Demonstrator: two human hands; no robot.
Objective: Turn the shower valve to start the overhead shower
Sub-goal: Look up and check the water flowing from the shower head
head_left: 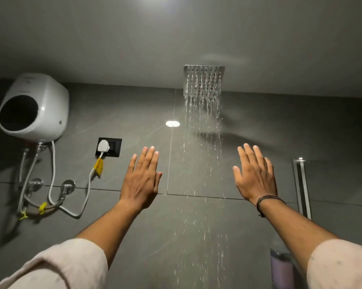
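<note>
While shower head [204, 80] streams, flat hands empty

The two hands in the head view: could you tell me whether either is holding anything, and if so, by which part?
Nothing is held. The left hand and right hand are both raised open and empty, either side of the falling water.

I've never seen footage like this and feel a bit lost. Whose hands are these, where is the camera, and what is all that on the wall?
The camera sits on a person's head, tilted up. Their left hand and right hand are raised, open, holding nothing. Between them water falls from a square overhead shower head, so the shower is running. At left a white water heater hangs on the grey tiled wall, its plug in a black socket. The valve is not in view.
</note>
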